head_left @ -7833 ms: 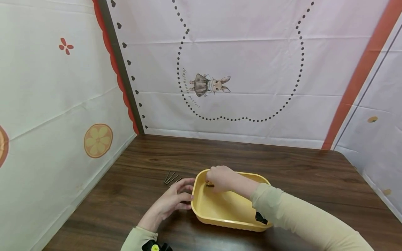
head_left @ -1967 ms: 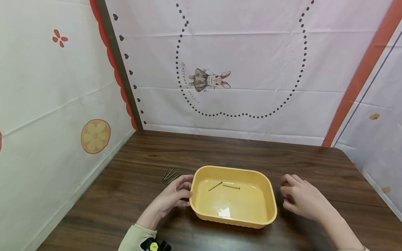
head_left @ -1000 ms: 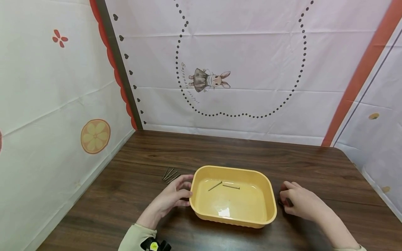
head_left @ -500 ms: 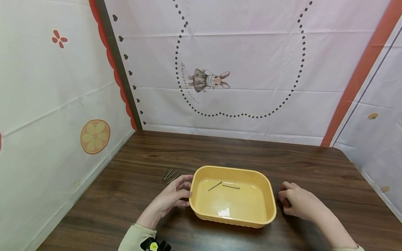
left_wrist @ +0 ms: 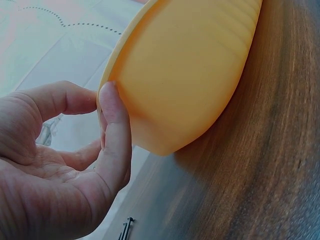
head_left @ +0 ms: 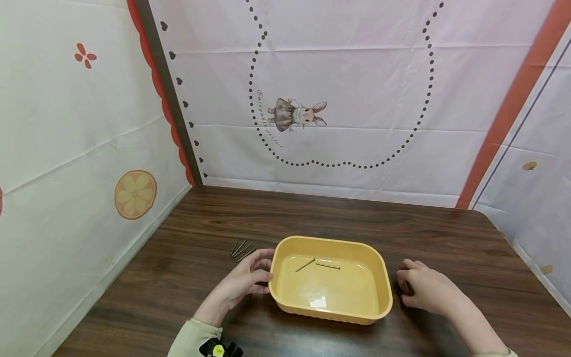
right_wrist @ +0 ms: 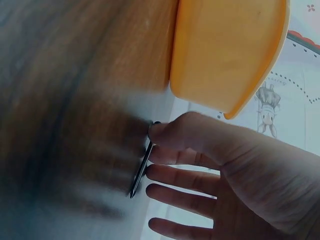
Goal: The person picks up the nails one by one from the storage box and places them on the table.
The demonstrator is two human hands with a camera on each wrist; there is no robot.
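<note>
A yellow plastic tray [head_left: 331, 317] stands on the table, with one nail [head_left: 305, 265] and another nail [head_left: 328, 266] lying on its floor. Fingertips of my left hand [head_left: 243, 277] rest against the tray's left end, at the rim. My right hand [head_left: 430, 287] is low over the table, right of the tray. In the right wrist view, its thumb and index finger pinch a dark nail [right_wrist: 141, 167] near the head, and its pointed end slants down the view. From above, the hand mostly hides this nail.
Several nails [head_left: 241, 249] lie loose on the wooden table [head_left: 348, 213] behind my left hand, left of the tray. Printed cloth [head_left: 357, 89] hangs behind the table, with more at both sides.
My right hand was inside the tray earliest, then came out to the table on its right. There it lowered and took hold of a nail. My left hand has stayed at the tray.
</note>
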